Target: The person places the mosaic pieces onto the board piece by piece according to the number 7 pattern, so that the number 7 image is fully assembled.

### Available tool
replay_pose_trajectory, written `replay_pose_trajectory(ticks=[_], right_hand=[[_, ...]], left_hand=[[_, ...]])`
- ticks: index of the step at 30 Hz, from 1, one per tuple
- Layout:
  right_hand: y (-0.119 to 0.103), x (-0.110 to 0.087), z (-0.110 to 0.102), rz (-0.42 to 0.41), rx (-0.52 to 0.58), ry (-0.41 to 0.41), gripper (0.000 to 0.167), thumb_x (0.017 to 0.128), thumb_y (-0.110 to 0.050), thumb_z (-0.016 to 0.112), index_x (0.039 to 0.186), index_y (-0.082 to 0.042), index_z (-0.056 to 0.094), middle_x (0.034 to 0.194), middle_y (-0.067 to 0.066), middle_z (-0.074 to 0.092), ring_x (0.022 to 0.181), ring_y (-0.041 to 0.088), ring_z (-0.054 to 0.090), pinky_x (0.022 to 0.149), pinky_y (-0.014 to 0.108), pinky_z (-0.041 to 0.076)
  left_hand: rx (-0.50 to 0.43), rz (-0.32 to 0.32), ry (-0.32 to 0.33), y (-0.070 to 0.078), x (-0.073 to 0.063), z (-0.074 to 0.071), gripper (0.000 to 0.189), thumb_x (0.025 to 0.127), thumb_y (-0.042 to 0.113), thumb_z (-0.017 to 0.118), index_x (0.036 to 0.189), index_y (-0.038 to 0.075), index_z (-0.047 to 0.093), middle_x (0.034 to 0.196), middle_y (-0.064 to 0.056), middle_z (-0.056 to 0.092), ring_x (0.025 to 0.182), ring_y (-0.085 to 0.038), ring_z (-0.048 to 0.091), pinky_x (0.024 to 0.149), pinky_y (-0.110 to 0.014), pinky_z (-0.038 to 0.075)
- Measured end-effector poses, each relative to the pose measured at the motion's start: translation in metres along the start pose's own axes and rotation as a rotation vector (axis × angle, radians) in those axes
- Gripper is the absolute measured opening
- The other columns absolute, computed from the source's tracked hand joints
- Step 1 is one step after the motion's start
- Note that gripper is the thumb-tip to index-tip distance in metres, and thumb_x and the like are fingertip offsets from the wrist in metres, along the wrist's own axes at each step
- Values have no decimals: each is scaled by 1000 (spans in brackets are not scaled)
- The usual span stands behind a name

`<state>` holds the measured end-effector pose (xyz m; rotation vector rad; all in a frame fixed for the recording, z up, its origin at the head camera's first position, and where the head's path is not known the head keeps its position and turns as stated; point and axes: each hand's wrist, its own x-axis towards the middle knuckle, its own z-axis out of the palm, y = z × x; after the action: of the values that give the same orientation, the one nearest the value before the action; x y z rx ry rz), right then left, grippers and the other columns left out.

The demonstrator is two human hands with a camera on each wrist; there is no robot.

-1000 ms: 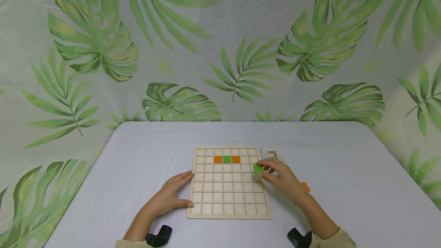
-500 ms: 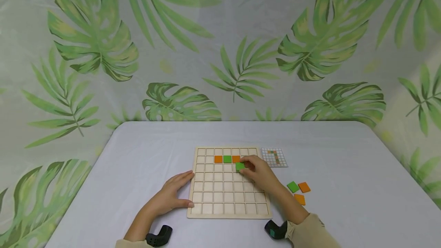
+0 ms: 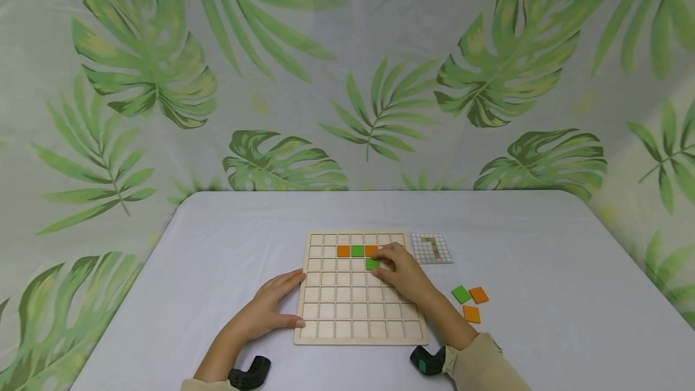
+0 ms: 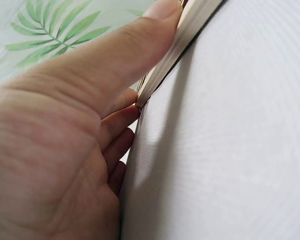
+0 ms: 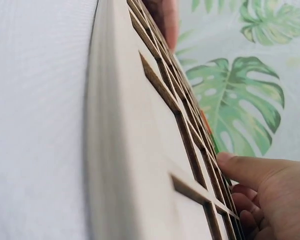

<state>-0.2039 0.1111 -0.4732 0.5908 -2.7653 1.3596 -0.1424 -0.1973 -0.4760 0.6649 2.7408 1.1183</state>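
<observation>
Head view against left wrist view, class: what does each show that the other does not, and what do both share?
Only the head view shows the right hand at a green tile, the pattern card and three loose tiles.

Only the left wrist view shows the left hand from its palm side, close up.

Both show that hand touching the wooden board, the white table and the leafy backdrop.

Covered, cropped
The right hand (image 3: 403,271) partly hides 1 orange tile (image 3: 369,250) and 1 green tile (image 3: 371,264); the right wrist view crops the board (image 5: 137,170), seemingly blurred up close.
</observation>
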Motion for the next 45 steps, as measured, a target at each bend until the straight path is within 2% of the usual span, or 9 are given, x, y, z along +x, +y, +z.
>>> replay_pose_trajectory(ticks=[5, 12, 17, 22, 25, 33, 38, 41, 45], right_hand=[[-1, -3, -8, -14, 41, -13, 34, 79, -18, 70, 111, -11, 61, 108, 1, 53, 93, 15, 49, 79, 34, 43], [-10, -18, -38, -65, 28, 10, 51, 80, -26, 68, 124, -9, 51, 119, 5, 51, 102, 23, 49, 84, 42, 43], [-10, -42, -61, -82, 4, 55, 55, 78, -26, 70, 127, -13, 48, 121, 5, 50, 104, 26, 49, 85, 44, 43], [2, -69, -79, -139, -55, 97, 55, 77, -19, 71, 126, -11, 48, 120, 4, 52, 104, 20, 49, 85, 37, 43], [10, -85, -87, -143, -119, 118, 55, 75, -20, 72, 124, -12, 50, 118, 2, 54, 101, 16, 49, 79, 34, 46], [26, -120, -100, -88, -177, 128, 53, 70, -20, 76, 117, -9, 55, 108, 1, 58, 90, 15, 52, 70, 27, 49], [39, -131, -101, -125, -250, 146, 49, 65, -12, 79, 109, -6, 59, 98, -1, 60, 81, 11, 53, 67, 23, 47], [45, -135, -101, -75, -246, 133, 43, 65, -14, 79, 104, -8, 61, 93, -4, 58, 77, 8, 51, 63, 22, 46], [48, -136, -102, 33, -246, 87, 34, 69, -15, 77, 100, -14, 63, 94, -7, 56, 79, 4, 51, 66, 20, 47]], left_hand=[[-8, -5, -1, 0, 0, 1, 92, 63, 51, 73, 137, 9, 38, 142, -7, 32, 129, -34, 22, 100, -57, 15], [-5, -13, -3, 1, -1, 1, 92, 63, 51, 73, 137, 9, 38, 142, -6, 32, 129, -34, 22, 100, -56, 15], [-7, -19, -3, 0, 0, 1, 92, 62, 50, 73, 137, 10, 38, 142, -6, 32, 129, -34, 22, 100, -56, 15], [5, -17, -4, -1, 0, 2, 92, 63, 51, 73, 138, 11, 38, 142, -5, 32, 129, -34, 22, 100, -56, 15], [8, -17, -4, -1, 1, 2, 92, 63, 50, 73, 138, 11, 38, 142, -5, 32, 129, -33, 22, 100, -56, 15], [2, -8, 0, 0, 0, 0, 92, 63, 50, 73, 138, 10, 38, 142, -6, 32, 129, -34, 22, 100, -56, 15], [0, -16, 3, 0, 0, 0, 92, 62, 51, 73, 138, 11, 38, 142, -5, 32, 129, -33, 22, 100, -57, 15], [1, -13, 3, 0, 0, 0, 92, 63, 50, 74, 138, 11, 38, 142, -5, 32, 129, -34, 22, 100, -56, 15], [3, -8, 5, 0, 0, 0, 91, 63, 49, 74, 138, 11, 38, 142, -5, 32, 129, -33, 22, 100, -56, 15]])
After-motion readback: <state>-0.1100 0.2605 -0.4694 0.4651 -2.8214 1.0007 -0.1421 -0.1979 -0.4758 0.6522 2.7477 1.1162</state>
